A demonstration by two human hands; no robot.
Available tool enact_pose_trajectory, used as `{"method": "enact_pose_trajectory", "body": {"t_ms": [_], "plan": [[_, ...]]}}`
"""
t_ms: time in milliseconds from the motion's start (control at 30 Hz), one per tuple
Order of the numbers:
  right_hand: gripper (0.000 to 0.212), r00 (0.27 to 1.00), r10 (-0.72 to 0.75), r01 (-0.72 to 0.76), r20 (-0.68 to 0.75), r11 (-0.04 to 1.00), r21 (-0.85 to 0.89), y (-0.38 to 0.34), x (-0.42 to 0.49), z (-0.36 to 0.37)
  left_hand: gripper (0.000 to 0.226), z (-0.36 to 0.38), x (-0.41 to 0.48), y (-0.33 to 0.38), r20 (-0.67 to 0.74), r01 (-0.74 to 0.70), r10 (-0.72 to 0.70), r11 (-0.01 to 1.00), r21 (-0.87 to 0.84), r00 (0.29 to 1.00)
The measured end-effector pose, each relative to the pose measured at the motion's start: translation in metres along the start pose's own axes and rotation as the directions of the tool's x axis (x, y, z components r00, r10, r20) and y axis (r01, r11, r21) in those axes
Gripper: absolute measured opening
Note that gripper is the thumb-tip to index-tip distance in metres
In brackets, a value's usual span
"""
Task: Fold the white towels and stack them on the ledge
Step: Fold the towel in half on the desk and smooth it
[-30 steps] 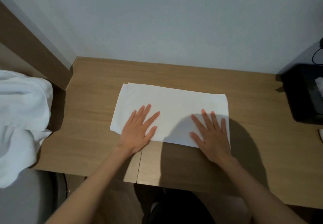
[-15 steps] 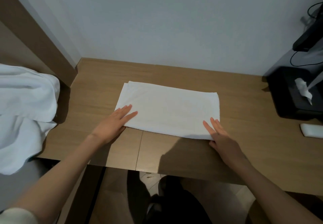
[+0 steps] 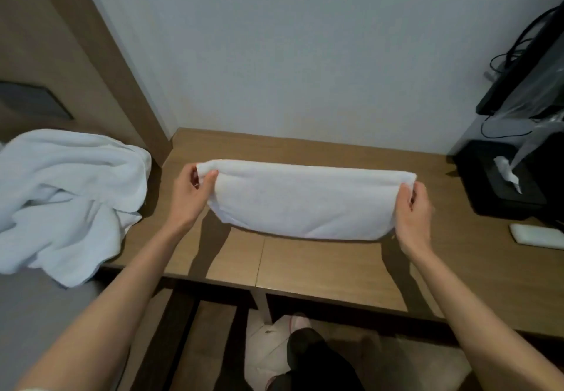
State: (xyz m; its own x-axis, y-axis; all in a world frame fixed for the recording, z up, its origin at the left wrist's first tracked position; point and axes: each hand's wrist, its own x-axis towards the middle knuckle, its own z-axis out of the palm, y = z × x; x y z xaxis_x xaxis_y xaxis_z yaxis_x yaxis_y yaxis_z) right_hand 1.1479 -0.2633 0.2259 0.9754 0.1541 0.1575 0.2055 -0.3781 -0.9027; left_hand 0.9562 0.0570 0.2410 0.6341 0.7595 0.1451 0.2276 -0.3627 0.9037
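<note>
The folded white towel [image 3: 305, 204] hangs at frame centre over the wooden ledge [image 3: 320, 271], long axis running left to right, lower edge sagging; the left hand [image 3: 189, 195] pinches its left end, the right hand [image 3: 415, 216] grips its right end; bare ledge shows behind and in front; loose towels [image 3: 61, 189] lie at left, a black box [image 3: 500, 186] at right.

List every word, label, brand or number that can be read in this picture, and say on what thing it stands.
No text can be read anywhere.
The folded white towel, the black tissue box, the small flat white object and the dark grey wall plate show no lettering.
</note>
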Motion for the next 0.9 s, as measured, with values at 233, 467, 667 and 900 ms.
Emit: {"method": "enact_pose_trajectory", "body": {"t_ms": [233,467,667,900], "plan": [[0.034,0.993,-0.112,0.116,0.042,0.987,-0.110,-0.027,-0.034,0.015,0.032,-0.037,-0.049,-0.004,-0.238,0.083,-0.080,0.996,0.005,0.968],[0.027,0.960,-0.115,0.138,0.256,0.987,-0.076,-0.047,-0.076,0.062,0.054,-0.101,-0.116,-0.043,-0.401,0.268,-0.253,0.963,-0.018,0.881],[0.026,0.857,-0.170,0.209,0.487,0.978,-0.025,-0.077,-0.105,0.121,0.022,-0.154,-0.183,-0.063,-0.601,0.307,-0.300,0.947,-0.095,0.741],[0.025,0.651,-0.266,0.293,0.711,0.952,0.089,-0.098,-0.132,0.186,0.022,-0.176,-0.270,-0.067,-0.798,0.456,-0.353,0.883,-0.111,0.489]]}}
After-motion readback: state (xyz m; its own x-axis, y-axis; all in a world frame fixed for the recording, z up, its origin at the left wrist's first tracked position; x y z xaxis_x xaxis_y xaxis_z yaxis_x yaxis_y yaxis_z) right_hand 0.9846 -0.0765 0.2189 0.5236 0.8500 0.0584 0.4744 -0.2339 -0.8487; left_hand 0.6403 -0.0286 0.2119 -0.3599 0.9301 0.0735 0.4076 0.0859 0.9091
